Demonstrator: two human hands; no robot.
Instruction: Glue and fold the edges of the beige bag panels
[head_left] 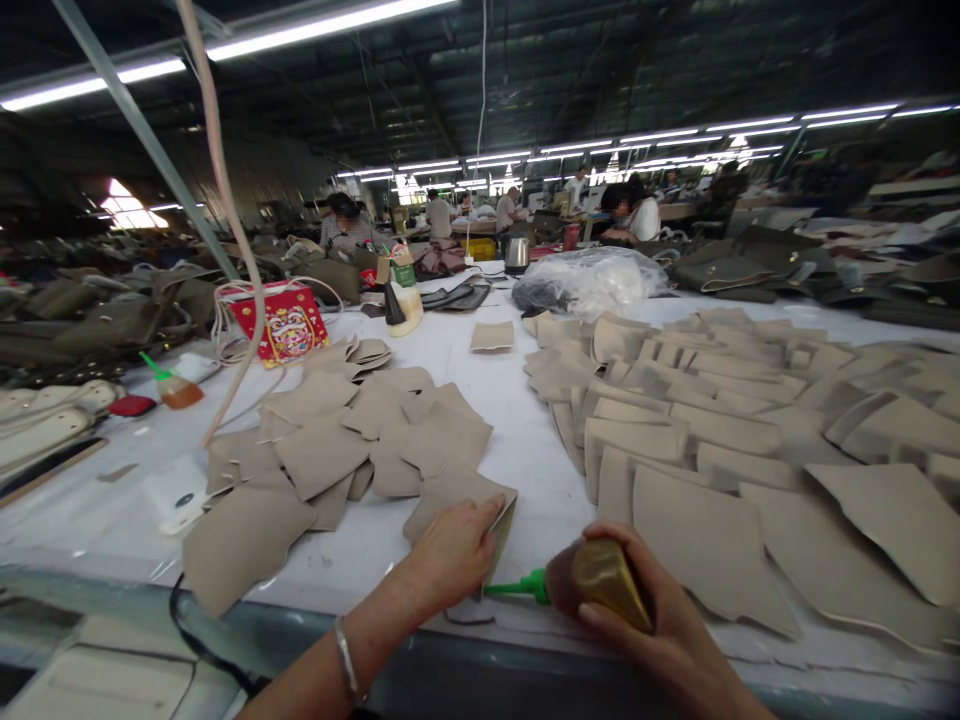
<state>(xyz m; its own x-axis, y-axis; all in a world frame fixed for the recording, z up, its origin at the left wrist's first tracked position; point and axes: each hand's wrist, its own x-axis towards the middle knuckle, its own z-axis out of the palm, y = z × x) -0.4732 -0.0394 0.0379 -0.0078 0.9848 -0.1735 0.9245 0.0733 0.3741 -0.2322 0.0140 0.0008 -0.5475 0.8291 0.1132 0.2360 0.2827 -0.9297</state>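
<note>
My left hand [459,548] is closed on a taupe leather-like piece [442,495] near the table's front edge. Its fingers lie along the right side of the piece, where a strip of darker underside shows. In my right hand [652,600] is a squeeze bottle [604,582] of dark amber liquid, tilted on its side. The bottle's green nozzle [517,586] points left, with its tip close to the lower edge of the piece. Loose taupe pieces [322,450] lie overlapping beyond my left hand.
Overlapping rows of taupe pieces [697,440] cover the right side of the white table [510,400]. At left are another green-tipped bottle [176,388], a red bag [289,325] and a hanging hose [244,240]. A kettle [517,255] and clear plastic [600,278] stand farther back.
</note>
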